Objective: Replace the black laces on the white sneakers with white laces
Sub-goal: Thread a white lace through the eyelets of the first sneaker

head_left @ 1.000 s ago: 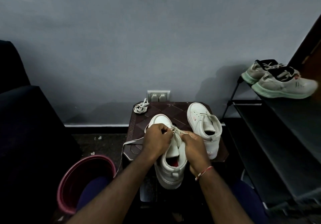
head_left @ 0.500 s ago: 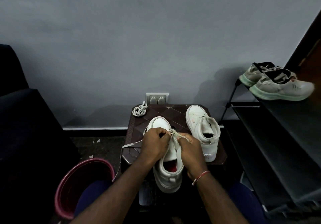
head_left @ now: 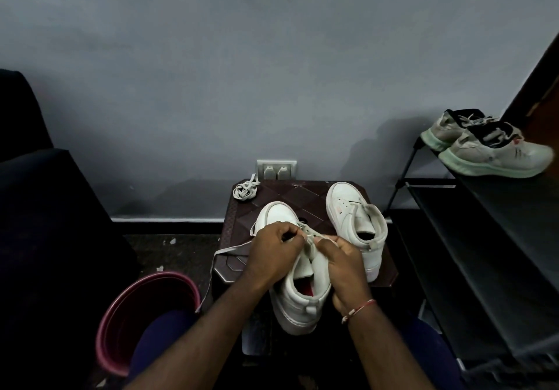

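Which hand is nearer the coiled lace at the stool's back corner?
Left. The left hand is at the near sneaker, below the coiled lace; the right hand is farther right.

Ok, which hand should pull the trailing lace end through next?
Left. The left hand sits on the side where the loose white flat lace trails off the brown stool; the right hand steadies the white sneaker.

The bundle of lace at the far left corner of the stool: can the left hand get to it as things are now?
Probably yes. The bundle of lace lies alone on the stool, nothing blocking the path. But the left hand is busy pinching the lace on the near sneaker.
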Tool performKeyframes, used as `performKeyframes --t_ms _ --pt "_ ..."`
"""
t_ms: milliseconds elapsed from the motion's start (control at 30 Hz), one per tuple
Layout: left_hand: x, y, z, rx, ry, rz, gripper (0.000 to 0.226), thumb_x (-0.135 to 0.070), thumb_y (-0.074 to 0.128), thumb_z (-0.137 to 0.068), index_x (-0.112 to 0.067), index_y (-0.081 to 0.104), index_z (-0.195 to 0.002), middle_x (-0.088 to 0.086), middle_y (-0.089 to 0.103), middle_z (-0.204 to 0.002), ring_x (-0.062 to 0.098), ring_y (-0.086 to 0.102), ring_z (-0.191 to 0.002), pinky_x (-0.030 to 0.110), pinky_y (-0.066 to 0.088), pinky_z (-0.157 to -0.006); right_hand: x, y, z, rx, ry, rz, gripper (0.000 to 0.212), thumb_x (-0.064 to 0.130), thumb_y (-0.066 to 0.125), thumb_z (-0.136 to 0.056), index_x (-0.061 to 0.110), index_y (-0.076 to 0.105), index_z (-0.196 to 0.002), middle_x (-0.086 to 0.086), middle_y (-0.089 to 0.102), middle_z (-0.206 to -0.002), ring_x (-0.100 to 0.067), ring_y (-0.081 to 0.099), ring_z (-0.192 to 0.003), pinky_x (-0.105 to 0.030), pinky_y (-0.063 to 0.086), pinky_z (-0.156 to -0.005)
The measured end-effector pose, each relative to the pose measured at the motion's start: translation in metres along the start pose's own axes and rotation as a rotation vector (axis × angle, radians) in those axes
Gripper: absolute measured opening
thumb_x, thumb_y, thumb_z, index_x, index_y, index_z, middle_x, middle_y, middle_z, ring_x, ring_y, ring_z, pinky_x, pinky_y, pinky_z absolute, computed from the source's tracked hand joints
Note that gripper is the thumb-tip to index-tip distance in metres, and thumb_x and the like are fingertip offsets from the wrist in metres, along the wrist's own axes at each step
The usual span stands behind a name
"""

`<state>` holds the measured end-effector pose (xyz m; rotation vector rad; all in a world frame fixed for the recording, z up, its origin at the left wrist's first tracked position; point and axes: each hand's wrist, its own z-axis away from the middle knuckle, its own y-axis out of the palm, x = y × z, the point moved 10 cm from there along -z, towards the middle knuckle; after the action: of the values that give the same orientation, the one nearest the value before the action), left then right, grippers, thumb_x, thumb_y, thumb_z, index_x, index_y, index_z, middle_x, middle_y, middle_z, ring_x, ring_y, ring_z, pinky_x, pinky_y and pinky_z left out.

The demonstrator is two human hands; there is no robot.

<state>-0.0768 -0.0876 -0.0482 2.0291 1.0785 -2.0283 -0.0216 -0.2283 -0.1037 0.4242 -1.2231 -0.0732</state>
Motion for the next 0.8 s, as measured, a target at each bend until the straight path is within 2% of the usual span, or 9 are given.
performKeyframes --t_ms 100,233,333,467,533,600,667,733,800 --pt "-0.001 0.001 0.001 -0.014 -0.014 -0.087 0.02 -0.041 0.058 -0.072 -0.025 0.07 -0.071 -0.009 0.069 -0.068 0.007 0.063 -0.068 0.032 0.053 -0.07 0.003 0.002 0.003 0.016 -0.022 -0.006 0.003 0.0 0.061 -0.089 -0.001 0.063 -0.088 -0.026 0.067 -0.086 -0.034 0.061 -0.084 -0.05 0.051 -0.085" --pt "-0.007 0.003 0.002 -0.018 -0.002 -0.178 0.026 -0.044 0.054 -0.071 -0.023 0.07 -0.074 -0.008 0.07 -0.071 0.008 0.064 -0.071 0.03 0.051 -0.07 0.009 0.002 0.008 0.032 -0.062 0.015 0.005 0.0 0.06 -0.089 0.002 0.063 -0.086 -0.022 0.067 -0.082 -0.032 0.061 -0.08 -0.043 0.051 -0.079" --pt "-0.011 0.005 0.002 -0.009 0.024 -0.213 0.029 -0.042 0.053 -0.071 -0.021 0.071 -0.077 -0.006 0.07 -0.074 0.01 0.064 -0.072 0.032 0.051 -0.07 0.012 0.003 0.008 0.045 -0.098 0.064 0.007 0.0 0.062 -0.088 0.004 0.066 -0.085 -0.022 0.068 -0.083 -0.03 0.061 -0.08 -0.043 0.051 -0.078" --pt "-0.014 0.003 0.0 -0.016 0.043 -0.278 0.016 -0.034 0.061 -0.078 -0.021 0.07 -0.079 -0.004 0.071 -0.077 0.014 0.064 -0.074 0.03 0.05 -0.069 0.02 0.01 0.011 0.069 -0.224 0.222 0.007 0.004 0.064 -0.088 0.008 0.069 -0.088 -0.015 0.073 -0.086 -0.023 0.066 -0.079 -0.037 0.054 -0.076" --pt "-0.011 0.0 -0.003 -0.017 0.034 -0.299 0.01 -0.028 0.064 -0.081 -0.022 0.071 -0.078 -0.004 0.071 -0.075 0.015 0.064 -0.073 0.029 0.05 -0.067 0.021 0.013 0.013 0.063 -0.26 0.279 0.007 0.013 0.064 -0.091 0.011 0.07 -0.089 -0.008 0.074 -0.087 -0.021 0.067 -0.084 -0.034 0.054 -0.078" --pt "-0.006 -0.002 -0.006 -0.011 0.013 -0.287 0.009 -0.027 0.068 -0.082 -0.021 0.072 -0.076 -0.004 0.071 -0.074 0.013 0.064 -0.072 0.026 0.048 -0.066 0.012 0.016 0.011 0.09 -0.171 0.194 0.023 0.025 0.056 -0.098 0.008 0.071 -0.09 -0.011 0.073 -0.089 -0.024 0.067 -0.086 -0.036 0.053 -0.081" --pt "-0.004 -0.005 -0.006 -0.013 -0.001 -0.267 0.009 -0.025 0.07 -0.082 -0.02 0.072 -0.075 -0.004 0.071 -0.073 0.012 0.064 -0.072 0.024 0.045 -0.064 0.0 0.02 0.008 0.152 -0.041 0.082 0.038 0.031 0.045 -0.102 0.003 0.07 -0.101 -0.02 0.072 -0.099 -0.029 0.068 -0.095 -0.041 0.053 -0.088" --pt "-0.003 -0.005 -0.006 -0.009 -0.003 -0.252 0.008 -0.023 0.071 -0.082 -0.02 0.072 -0.074 -0.005 0.071 -0.073 0.01 0.063 -0.07 0.023 0.044 -0.063 -0.001 0.019 0.006 0.169 0.005 0.04 0.029 0.021 0.048 -0.101 0.0 0.069 -0.101 -0.022 0.071 -0.101 -0.03 0.067 -0.094 -0.042 0.051 -0.09" --pt "-0.001 -0.005 -0.006 -0.005 -0.015 -0.236 0.009 -0.021 0.071 -0.082 -0.021 0.071 -0.073 -0.005 0.071 -0.072 0.01 0.064 -0.07 0.024 0.047 -0.064 0.0 0.02 0.003 0.166 0.013 0.06 0.012 0.009 0.058 -0.095 0.004 0.068 -0.092 -0.018 0.071 -0.092 -0.026 0.064 -0.087 -0.038 0.052 -0.083"
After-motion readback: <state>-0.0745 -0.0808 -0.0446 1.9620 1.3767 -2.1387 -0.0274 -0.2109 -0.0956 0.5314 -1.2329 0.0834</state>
